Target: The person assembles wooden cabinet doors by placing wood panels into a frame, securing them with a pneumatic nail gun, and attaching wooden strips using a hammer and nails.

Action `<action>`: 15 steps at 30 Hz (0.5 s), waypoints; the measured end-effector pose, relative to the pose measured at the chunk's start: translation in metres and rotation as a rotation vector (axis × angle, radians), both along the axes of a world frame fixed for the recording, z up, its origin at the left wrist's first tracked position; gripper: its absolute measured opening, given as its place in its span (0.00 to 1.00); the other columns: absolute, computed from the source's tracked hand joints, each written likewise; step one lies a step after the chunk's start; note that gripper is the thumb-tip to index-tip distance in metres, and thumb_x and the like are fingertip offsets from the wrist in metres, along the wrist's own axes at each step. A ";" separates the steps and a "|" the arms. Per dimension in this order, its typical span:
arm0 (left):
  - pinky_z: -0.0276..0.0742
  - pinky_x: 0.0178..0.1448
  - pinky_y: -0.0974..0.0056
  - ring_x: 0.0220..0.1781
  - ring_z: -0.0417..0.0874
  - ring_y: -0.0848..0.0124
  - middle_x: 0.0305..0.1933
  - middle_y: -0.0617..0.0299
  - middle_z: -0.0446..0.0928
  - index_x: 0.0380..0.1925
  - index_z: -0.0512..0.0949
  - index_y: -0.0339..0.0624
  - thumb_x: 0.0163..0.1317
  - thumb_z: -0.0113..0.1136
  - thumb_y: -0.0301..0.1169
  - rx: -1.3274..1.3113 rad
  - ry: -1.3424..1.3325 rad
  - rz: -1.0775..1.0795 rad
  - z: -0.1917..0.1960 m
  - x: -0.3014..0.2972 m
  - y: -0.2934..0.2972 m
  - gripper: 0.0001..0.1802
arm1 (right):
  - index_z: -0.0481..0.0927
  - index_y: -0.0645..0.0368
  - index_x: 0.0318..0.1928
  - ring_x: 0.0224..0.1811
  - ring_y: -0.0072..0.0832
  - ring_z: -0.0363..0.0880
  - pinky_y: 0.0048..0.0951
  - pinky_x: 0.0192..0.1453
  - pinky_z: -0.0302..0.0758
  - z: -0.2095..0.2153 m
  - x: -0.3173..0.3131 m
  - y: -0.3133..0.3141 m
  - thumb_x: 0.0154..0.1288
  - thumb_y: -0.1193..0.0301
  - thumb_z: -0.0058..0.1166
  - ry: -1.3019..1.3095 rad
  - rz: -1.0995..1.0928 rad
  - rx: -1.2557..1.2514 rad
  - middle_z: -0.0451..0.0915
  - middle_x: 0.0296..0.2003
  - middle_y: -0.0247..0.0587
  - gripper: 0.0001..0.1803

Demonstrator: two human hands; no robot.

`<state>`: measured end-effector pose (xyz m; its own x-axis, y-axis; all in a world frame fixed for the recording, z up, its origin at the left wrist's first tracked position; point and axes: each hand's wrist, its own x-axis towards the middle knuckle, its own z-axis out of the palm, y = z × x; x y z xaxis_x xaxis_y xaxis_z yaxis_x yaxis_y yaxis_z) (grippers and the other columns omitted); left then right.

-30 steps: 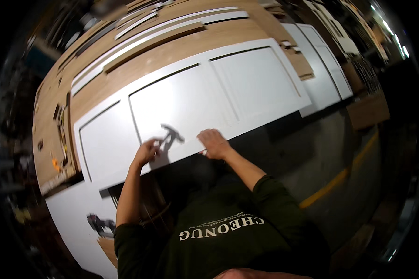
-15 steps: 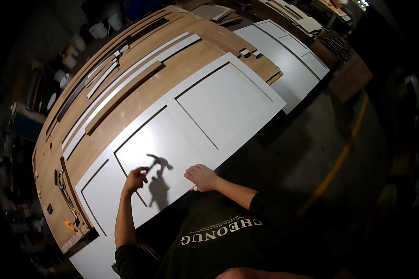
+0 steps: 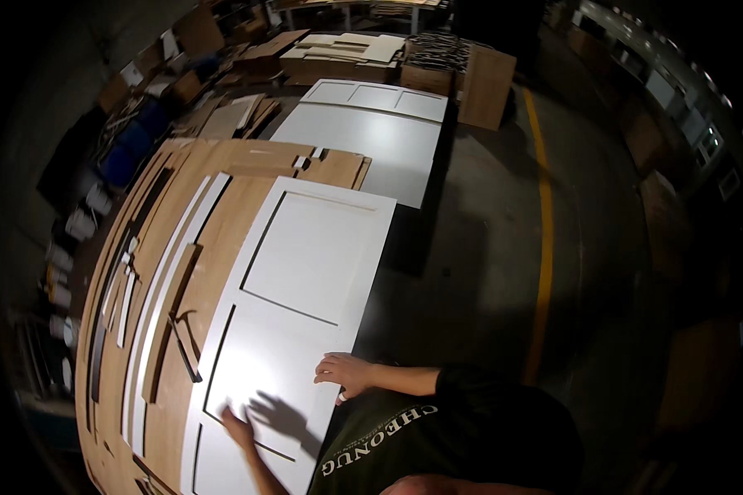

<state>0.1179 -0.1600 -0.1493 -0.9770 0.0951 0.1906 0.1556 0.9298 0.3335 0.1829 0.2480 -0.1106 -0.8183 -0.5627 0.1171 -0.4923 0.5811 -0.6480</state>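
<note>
A long white panel (image 3: 293, 262) with dark grooves framing its sections lies on the wooden table in front of me. My right hand (image 3: 347, 375) grips its right edge, fingers bent over the top face and a ring showing below. Over the lower part of the panel hovers my left hand (image 3: 239, 427), open and slightly blurred, with its shadow cast beside it. The claw hammer (image 3: 185, 350) is out of my hands, resting on the wood just left of the panel.
Long wooden and white strips (image 3: 172, 318) lie along the tabletop (image 3: 215, 235), with small offcuts (image 3: 128, 258) among them. Another white panel (image 3: 371, 140) stands beyond. Buckets (image 3: 81, 224) line the left; a yellow floor line (image 3: 545, 239) runs at right.
My left hand has let go of the hammer, which now lies on the wood left of the panel. The view has swung right; my right hand stays at the panel edge.
</note>
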 end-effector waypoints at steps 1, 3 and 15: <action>0.68 0.60 0.48 0.56 0.71 0.43 0.56 0.38 0.69 0.59 0.67 0.34 0.55 0.65 0.38 0.060 -0.052 -0.021 -0.011 0.044 0.019 0.34 | 0.70 0.53 0.57 0.63 0.40 0.63 0.48 0.74 0.49 0.000 0.002 0.004 0.41 0.54 0.69 0.016 -0.074 -0.012 0.69 0.55 0.41 0.41; 0.68 0.60 0.45 0.58 0.69 0.39 0.58 0.35 0.67 0.61 0.67 0.37 0.45 0.70 0.43 0.065 -0.022 -0.088 -0.021 0.122 0.059 0.43 | 0.69 0.52 0.60 0.66 0.38 0.61 0.52 0.74 0.44 -0.002 0.005 0.015 0.46 0.50 0.65 0.023 -0.190 0.033 0.68 0.59 0.41 0.40; 0.64 0.53 0.51 0.47 0.70 0.55 0.44 0.54 0.70 0.53 0.73 0.49 0.43 0.64 0.29 -0.095 -0.063 -0.029 0.023 0.174 0.117 0.31 | 0.74 0.57 0.54 0.62 0.41 0.66 0.45 0.69 0.56 0.033 -0.088 0.074 0.36 0.45 0.69 0.120 -0.028 0.251 0.71 0.56 0.45 0.44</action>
<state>0.2922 -0.0432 -0.1268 -0.9833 0.1385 0.1177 0.1646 0.9530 0.2544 0.0949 0.3222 -0.0775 -0.8224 -0.5641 0.0739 -0.5388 0.7305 -0.4196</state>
